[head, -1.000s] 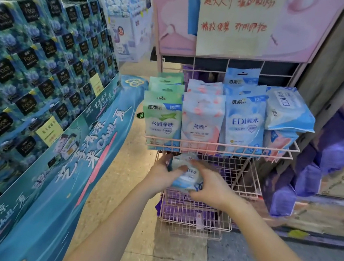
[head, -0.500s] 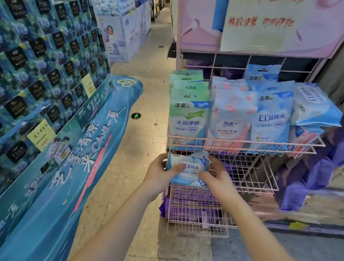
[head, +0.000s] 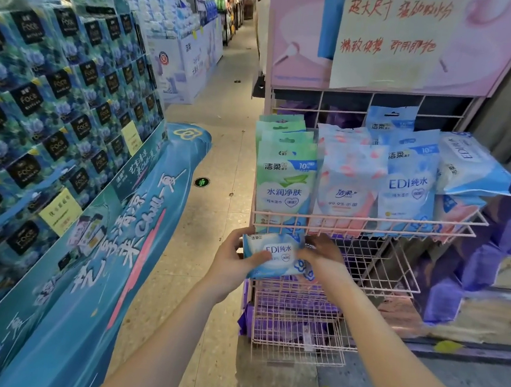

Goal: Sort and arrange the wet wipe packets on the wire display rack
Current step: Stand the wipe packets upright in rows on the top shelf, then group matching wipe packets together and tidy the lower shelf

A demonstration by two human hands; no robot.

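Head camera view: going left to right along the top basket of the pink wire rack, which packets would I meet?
green packets → pink packets → upright blue EDI packets → blue pack lying on its side at the far right.

Both hands hold one blue EDI packet (head: 276, 255) just below front rail of pink wire rack (head: 365, 220). Left hand (head: 234, 260) grips packet's left end, thumb on face; right hand (head: 323, 257) grips right end. Top basket: green packets (head: 284, 180) left, pink packets (head: 348, 184) centre, blue packets (head: 409, 184) right, standing upright. One blue packet (head: 471, 167) lying sideways at far right. Purple packs (head: 290, 326) in lowest basket.
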